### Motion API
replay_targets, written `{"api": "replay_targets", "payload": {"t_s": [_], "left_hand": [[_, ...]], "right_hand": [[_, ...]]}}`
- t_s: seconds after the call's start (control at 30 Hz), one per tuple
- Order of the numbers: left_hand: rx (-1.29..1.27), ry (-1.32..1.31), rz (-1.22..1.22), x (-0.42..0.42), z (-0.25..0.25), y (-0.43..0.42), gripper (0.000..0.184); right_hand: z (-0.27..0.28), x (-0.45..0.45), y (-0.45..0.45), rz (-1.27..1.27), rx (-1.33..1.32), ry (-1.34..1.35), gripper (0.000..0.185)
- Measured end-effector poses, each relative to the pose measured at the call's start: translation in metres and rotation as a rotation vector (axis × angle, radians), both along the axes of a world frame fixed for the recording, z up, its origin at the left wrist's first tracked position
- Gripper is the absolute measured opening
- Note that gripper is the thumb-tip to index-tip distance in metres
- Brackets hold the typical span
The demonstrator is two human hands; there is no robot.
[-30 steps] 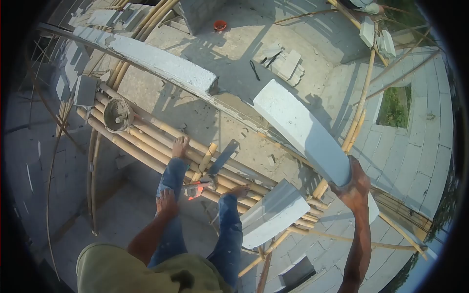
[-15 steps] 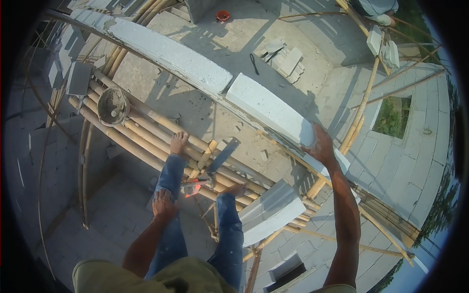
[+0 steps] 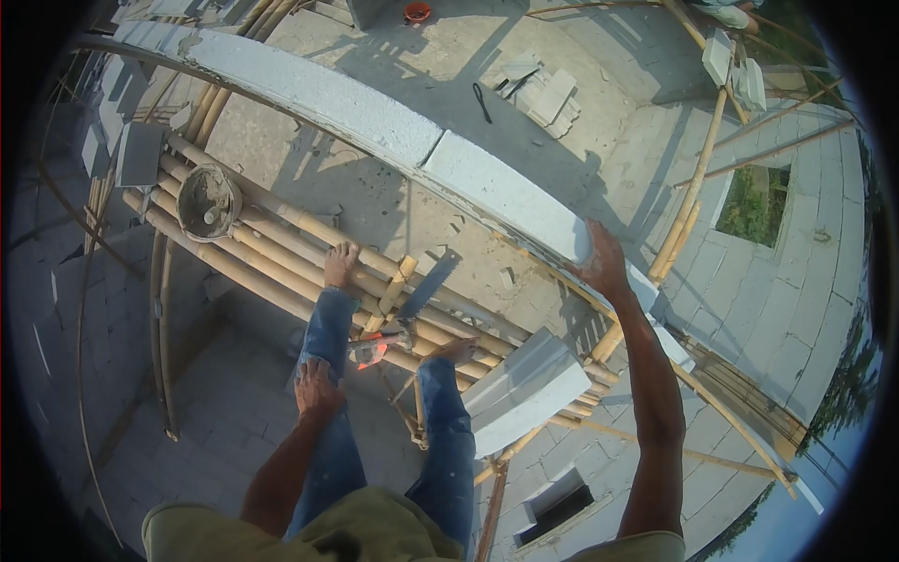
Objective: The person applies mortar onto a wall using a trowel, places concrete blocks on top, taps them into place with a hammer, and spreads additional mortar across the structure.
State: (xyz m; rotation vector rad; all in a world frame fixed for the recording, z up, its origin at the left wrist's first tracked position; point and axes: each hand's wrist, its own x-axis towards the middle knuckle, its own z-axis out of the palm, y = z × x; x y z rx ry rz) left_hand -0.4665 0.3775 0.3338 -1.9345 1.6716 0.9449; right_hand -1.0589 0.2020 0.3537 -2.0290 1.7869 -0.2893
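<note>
A long white block (image 3: 501, 192) lies on top of the wall, its left end close against another white block (image 3: 328, 105) with a thin dark joint between them. My right hand (image 3: 604, 265) grips the right end of the first block, the thumb on the near side. Down on my knee, over the blue jeans (image 3: 328, 342), rests my left hand (image 3: 316, 389), fingers spread and holding nothing. Between my bare feet, a hand saw (image 3: 430, 286) and a tool with an orange part (image 3: 373, 349) lie on the bamboo poles.
Bamboo poles (image 3: 267, 245) form the platform under my feet. A bucket of mortar (image 3: 209, 201) stands on it at left. More white blocks (image 3: 529, 393) rest at its right end. Below are stacked blocks (image 3: 551, 98) and an orange bucket (image 3: 417, 12). Another person (image 3: 726, 14) is at top right.
The gripped block has slid left along the wall, and the gap to the neighbouring block has narrowed to a thin joint. My left hand stays on my knee. The view has shifted slightly.
</note>
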Motion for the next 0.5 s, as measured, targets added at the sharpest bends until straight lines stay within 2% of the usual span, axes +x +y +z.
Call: {"api": "replay_targets", "payload": {"t_s": [0.23, 0.5], "left_hand": [[-0.007, -0.018, -0.058, -0.002, -0.001, 0.001, 0.049], [-0.005, -0.013, -0.098, 0.001, -0.007, 0.002, 0.050]], "right_hand": [[0.001, 0.004, -0.003, -0.051, 0.078, -0.012, 0.091], [-0.019, -0.006, 0.007, -0.017, 0.020, 0.033, 0.095]]}}
